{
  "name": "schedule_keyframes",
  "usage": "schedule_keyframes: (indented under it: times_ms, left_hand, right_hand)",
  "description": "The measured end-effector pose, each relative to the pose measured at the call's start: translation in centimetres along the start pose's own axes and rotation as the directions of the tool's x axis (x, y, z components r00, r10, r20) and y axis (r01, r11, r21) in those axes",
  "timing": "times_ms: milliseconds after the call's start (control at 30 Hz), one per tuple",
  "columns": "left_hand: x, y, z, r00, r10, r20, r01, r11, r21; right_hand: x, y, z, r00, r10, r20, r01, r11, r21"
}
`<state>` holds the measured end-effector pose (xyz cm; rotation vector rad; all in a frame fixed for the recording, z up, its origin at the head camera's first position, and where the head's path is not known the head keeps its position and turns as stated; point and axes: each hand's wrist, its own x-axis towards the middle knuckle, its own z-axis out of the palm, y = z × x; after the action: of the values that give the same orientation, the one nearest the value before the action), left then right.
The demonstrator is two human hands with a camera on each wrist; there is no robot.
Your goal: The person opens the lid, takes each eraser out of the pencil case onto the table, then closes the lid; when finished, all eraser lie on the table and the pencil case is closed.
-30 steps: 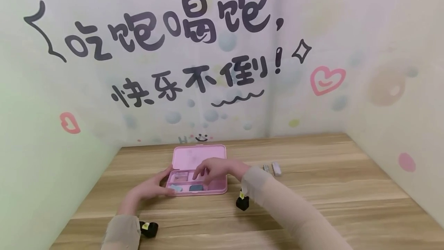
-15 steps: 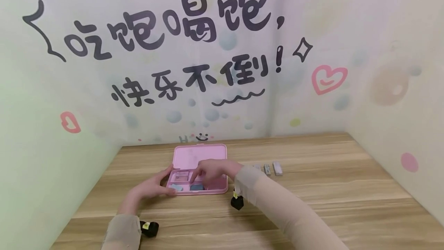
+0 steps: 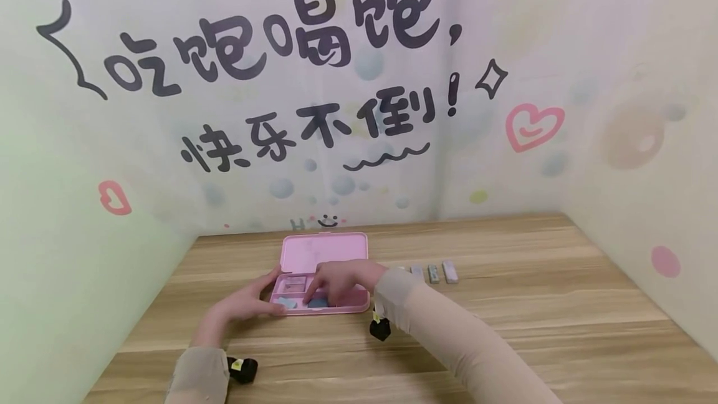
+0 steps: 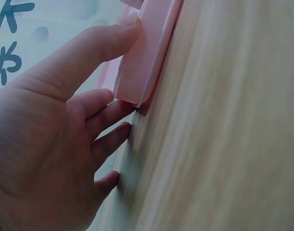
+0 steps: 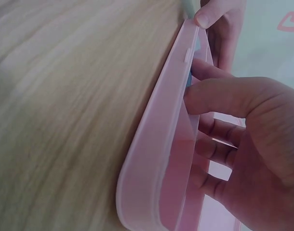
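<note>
A pink plastic box (image 3: pixel 342 311) with inner compartments lies on the table, its hinged lid (image 3: pixel 350 245) tipped back. My left hand (image 3: pixel 247 304) holds the box's left end, thumb at the front wall and fingers around the far side. Inside the box, my right hand (image 3: pixel 343 276) reaches into the front compartment. Its thumb and index finger pinch a small dark blue block (image 3: pixel 317 303), mostly hidden by the fingers in the right wrist view. Left of that block lies a light blue piece (image 3: pixel 287 302). A flat squarish piece (image 3: pixel 292 284) sits in the back left compartment.
Right of the box, several small greyish blocks stand in a row on the wooden table (image 3: pixel 533 304), a pale one (image 3: pixel 450 272) at its right end. A printed wall (image 3: pixel 252 192) rises behind the table, with side walls left and right.
My right hand has lowered into the front compartment, its fingers coming down onto the dark blue block. Its wrist shifted left, uncovering more small blocks. The left hand stays on the box.
</note>
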<state>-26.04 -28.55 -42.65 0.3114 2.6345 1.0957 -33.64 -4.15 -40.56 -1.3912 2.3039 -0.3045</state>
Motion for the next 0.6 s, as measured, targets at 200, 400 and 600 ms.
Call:
schedule_keyframes:
  times_ms: [200,400,600]
  left_hand:
    - [-0.02,0.1,0.03,1.0,-0.006,-0.002,0.006,1.0,0.003]
    - [-0.01,0.06,0.01,1.0,-0.006,-0.002,0.006,1.0,0.002]
    - [0.03,-0.17,0.0,1.0,-0.003,-0.002,0.003,1.0,0.007]
  right_hand:
    - [-0.03,-0.02,-0.03,1.0,-0.005,0.021,0.005,1.0,-0.021]
    - [0.01,0.1,-0.08,0.999,-0.022,0.027,0.023,0.999,-0.027]
    - [-0.39,0.0,-0.47,1.0,-0.031,0.006,0.031,0.999,-0.033]
